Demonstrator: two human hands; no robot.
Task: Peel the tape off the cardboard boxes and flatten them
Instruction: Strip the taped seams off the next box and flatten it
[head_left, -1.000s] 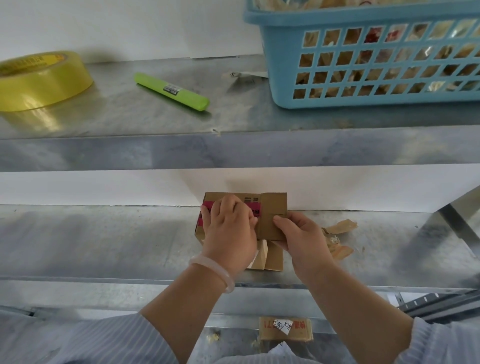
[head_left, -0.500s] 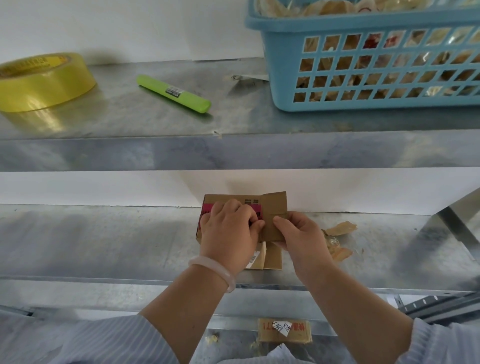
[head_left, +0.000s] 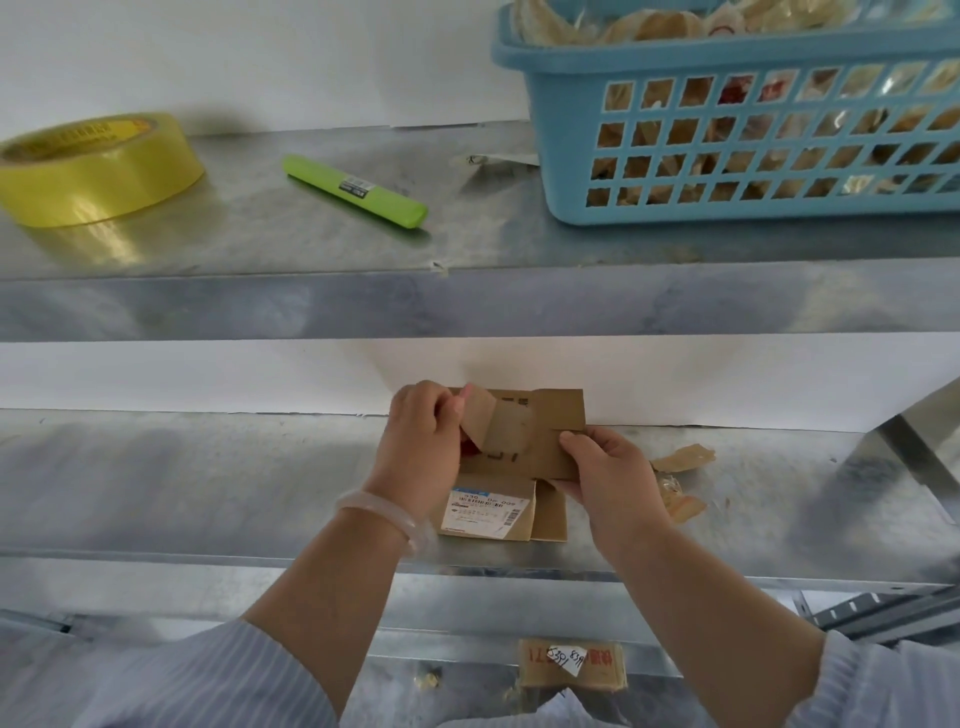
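Note:
A small brown cardboard box (head_left: 550, 447) stands on the lower metal shelf (head_left: 208, 488), its flaps loose and a white shipping label on its near flap. My left hand (head_left: 415, 441) pinches a strip of brownish tape (head_left: 480, 415) that curls up off the box's top left. My right hand (head_left: 608, 473) grips the box's right edge, thumb on top. A bit of red shows beside my left hand.
Peeled tape scraps (head_left: 680, 478) lie right of the box. On the upper shelf are a yellow tape roll (head_left: 98, 171), a green marker (head_left: 358, 189) and a blue basket (head_left: 748, 119) full of tape scraps. Another cardboard piece (head_left: 571, 665) lies below the shelf.
My left hand has shifted left and lifted, pulling a strip of tape up off the box. The pink-red patch it covered is mostly gone from view and the white label now shows.

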